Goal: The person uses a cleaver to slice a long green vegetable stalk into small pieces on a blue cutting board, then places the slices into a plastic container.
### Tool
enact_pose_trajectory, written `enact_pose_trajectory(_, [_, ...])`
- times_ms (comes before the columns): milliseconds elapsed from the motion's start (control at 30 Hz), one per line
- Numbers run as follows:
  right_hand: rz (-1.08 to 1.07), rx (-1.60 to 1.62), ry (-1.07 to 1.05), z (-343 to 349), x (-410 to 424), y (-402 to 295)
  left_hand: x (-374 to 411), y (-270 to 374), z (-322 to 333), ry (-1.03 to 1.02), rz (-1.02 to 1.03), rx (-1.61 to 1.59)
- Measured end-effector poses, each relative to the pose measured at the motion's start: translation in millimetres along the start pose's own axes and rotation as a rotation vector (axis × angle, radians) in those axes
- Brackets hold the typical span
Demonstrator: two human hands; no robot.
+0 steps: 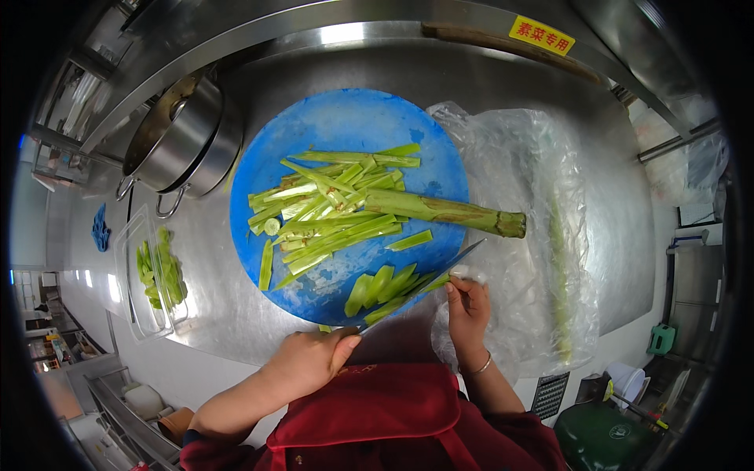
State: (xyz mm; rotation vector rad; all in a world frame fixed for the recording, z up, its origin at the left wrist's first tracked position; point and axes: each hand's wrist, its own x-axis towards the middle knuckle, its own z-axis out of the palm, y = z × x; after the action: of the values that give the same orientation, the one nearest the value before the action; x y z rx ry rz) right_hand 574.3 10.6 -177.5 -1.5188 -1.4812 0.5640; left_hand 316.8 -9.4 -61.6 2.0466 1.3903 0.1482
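Observation:
My left hand [309, 360] grips the handle of a kitchen knife [433, 278], whose blade slants up to the right across the near edge of a round blue cutting board [365, 115]. Beyond the blade, my right hand [469, 309] pinches a green stem piece [436, 284], apparently celtuce; white material covers a fingertip. Oval green slices [377, 285] lie beside the blade on its far side. A heap of green strips and peelings [330, 206] covers the board's middle. One thick stem [442, 210] rests on the heap, its end overhanging the board to the right.
A clear plastic bag [512, 153] with a green stem inside spreads along the board's right. At left, a clear plastic container [141, 229] holds green slices. Steel pots [177, 141] stand behind it, near a blue cloth [101, 226]. A steel shelf edge [283, 19] crosses the back.

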Motion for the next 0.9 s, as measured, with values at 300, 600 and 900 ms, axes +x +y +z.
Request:
enact_pose_trajectory(300, [0.397,0.467,0.041,10,-12,7,-24,24,-24,-0.022,-0.05,0.037])
enact_pose_trajectory(600, [0.379,0.451,0.053,11,-11,6,-27,29,-29,-0.029,-0.062,0.07])
enact_pose_trajectory(900, [0.417,0.472,0.041,7,-10,1,-23,27,-30,-0.034,-0.052,0.013])
